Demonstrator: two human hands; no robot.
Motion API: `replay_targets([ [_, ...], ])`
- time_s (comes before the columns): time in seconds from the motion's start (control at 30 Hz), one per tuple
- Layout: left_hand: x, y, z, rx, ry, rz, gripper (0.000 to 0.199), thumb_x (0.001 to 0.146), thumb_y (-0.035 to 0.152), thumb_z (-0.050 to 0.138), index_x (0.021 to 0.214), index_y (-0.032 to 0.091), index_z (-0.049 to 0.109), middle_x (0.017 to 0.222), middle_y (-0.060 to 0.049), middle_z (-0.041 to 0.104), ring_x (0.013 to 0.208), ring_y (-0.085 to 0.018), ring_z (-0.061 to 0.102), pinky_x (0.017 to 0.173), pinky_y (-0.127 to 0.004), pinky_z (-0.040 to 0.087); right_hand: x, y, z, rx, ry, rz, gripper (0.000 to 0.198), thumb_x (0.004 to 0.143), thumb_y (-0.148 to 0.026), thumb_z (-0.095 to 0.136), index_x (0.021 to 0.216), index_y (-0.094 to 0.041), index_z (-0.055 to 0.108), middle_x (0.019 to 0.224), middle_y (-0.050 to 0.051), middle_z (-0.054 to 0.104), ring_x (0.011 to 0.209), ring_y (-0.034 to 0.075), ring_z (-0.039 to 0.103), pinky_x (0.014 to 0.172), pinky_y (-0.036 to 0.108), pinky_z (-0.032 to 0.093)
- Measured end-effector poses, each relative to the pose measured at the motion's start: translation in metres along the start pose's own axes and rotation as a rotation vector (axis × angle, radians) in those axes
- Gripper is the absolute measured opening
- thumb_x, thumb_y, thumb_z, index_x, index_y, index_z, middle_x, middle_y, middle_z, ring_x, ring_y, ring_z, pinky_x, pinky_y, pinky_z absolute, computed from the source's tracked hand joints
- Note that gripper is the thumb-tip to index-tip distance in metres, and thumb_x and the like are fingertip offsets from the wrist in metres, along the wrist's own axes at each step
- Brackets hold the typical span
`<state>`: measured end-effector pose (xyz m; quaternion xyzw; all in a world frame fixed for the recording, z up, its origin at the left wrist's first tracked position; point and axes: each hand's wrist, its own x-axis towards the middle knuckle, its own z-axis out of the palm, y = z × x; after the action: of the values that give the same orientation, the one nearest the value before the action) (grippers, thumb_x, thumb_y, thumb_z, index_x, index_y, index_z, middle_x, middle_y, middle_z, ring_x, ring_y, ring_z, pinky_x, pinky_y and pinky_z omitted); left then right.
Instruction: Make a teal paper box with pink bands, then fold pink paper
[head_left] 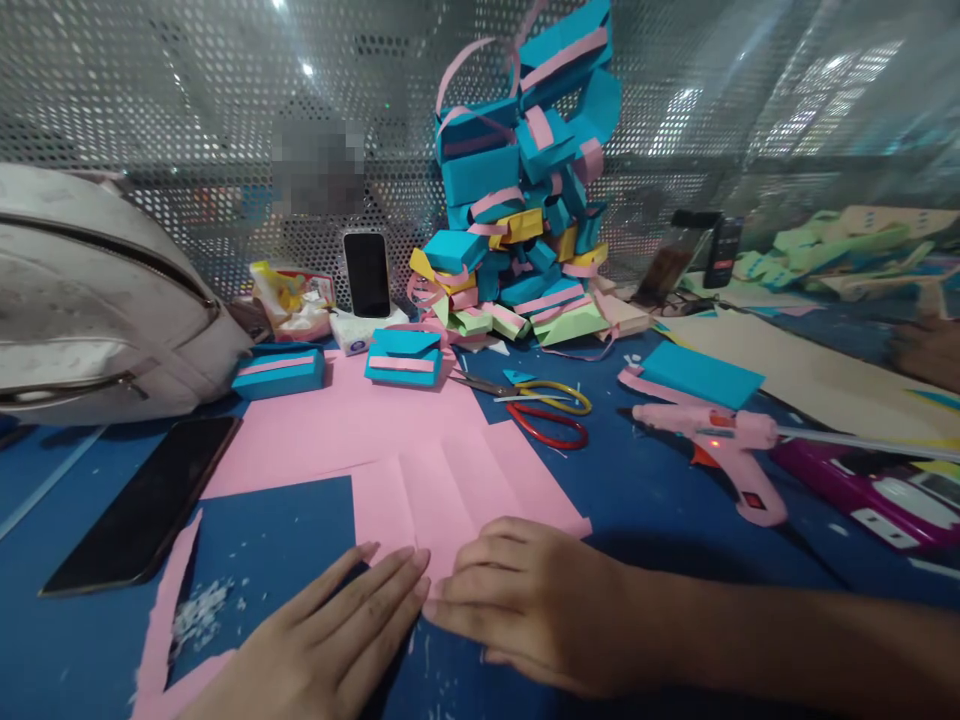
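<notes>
A creased sheet of pink paper (457, 490) lies in front of me, with several fold lines running away from me. My left hand (322, 640) rests on its near left edge, fingers stretched out flat. My right hand (540, 600) is closed at the near edge, its bent fingers together on the paper. The fingertips of both hands almost meet. Beneath the creased sheet's far side is a larger pink sheet (300, 440). Two small blue paper bags with pink bands, one on the left (279, 372) and one in the middle (405, 358), stand at its far edge.
Scissors (547, 405) lie beyond my right hand. A pink glue gun (720, 440) with its light on is at right, near a blue folded paper (701, 372) and a purple device (870, 490). Left are a phone (142, 505) and white backpack (97, 300). Paper bags (517, 190) are piled behind.
</notes>
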<state>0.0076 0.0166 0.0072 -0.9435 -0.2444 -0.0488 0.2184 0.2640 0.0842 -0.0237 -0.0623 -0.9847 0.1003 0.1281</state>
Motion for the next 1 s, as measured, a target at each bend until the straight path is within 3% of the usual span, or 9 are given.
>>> replay_targets([
  [0.2,-0.003,-0.011,0.003,-0.056,-0.040,0.033,0.062,0.096,0.063,0.039,0.132,0.017,0.059,0.134,-0.001,0.062,0.123,-0.015,0.059,0.099,-0.024,0.051,0.001,-0.001,0.000,0.016,-0.011,0.015,0.037,0.101,-0.031,0.047,0.135,-0.015,0.052,0.130,0.003,0.063,0.118,0.019,0.052,0.101,0.033,0.037],
  [0.43,-0.006,-0.007,0.009,-0.067,0.024,-0.033,0.060,0.094,0.059,0.047,0.135,0.016,0.056,0.136,-0.002,0.061,0.126,-0.018,0.056,0.112,-0.026,0.039,-0.003,-0.001,-0.001,0.025,-0.016,0.006,0.039,0.103,-0.031,0.043,0.137,-0.013,0.051,0.132,0.004,0.061,0.120,0.018,0.050,0.105,0.032,0.033],
  [0.6,-0.012,-0.010,0.014,-0.119,0.024,-0.058,0.060,0.094,0.060,0.046,0.137,0.020,0.055,0.133,0.000,0.064,0.125,-0.017,0.056,0.115,-0.027,0.037,-0.006,-0.001,0.001,0.044,-0.039,0.025,0.040,0.103,-0.031,0.043,0.139,-0.013,0.050,0.137,0.005,0.059,0.124,0.019,0.048,0.106,0.034,0.034],
  [0.77,-0.018,-0.013,0.024,-0.203,0.019,-0.069,0.058,0.098,0.058,0.036,0.140,0.021,0.051,0.138,0.001,0.060,0.131,-0.016,0.051,0.125,-0.036,0.011,-0.004,0.000,0.000,0.073,-0.063,0.021,0.040,0.104,-0.030,0.038,0.139,-0.013,0.049,0.138,0.004,0.058,0.124,0.018,0.047,0.104,0.034,0.036],
  [0.87,-0.019,-0.014,0.028,-0.288,0.012,-0.135,0.060,0.098,0.061,0.029,0.141,0.024,0.049,0.141,0.004,0.057,0.131,-0.015,0.050,0.126,-0.039,0.005,-0.004,0.001,0.000,0.064,-0.039,0.019,0.038,0.104,-0.029,0.040,0.138,-0.015,0.051,0.135,0.003,0.060,0.123,0.016,0.049,0.102,0.032,0.037],
  [1.0,-0.020,-0.016,0.029,-0.204,-0.017,-0.070,0.056,0.100,0.057,0.033,0.142,0.023,0.048,0.146,0.004,0.051,0.136,-0.018,0.046,0.125,-0.043,-0.002,-0.003,0.001,0.002,0.041,0.015,0.023,0.035,0.104,-0.029,0.042,0.136,-0.016,0.052,0.132,0.002,0.063,0.122,0.014,0.051,0.101,0.029,0.037],
])
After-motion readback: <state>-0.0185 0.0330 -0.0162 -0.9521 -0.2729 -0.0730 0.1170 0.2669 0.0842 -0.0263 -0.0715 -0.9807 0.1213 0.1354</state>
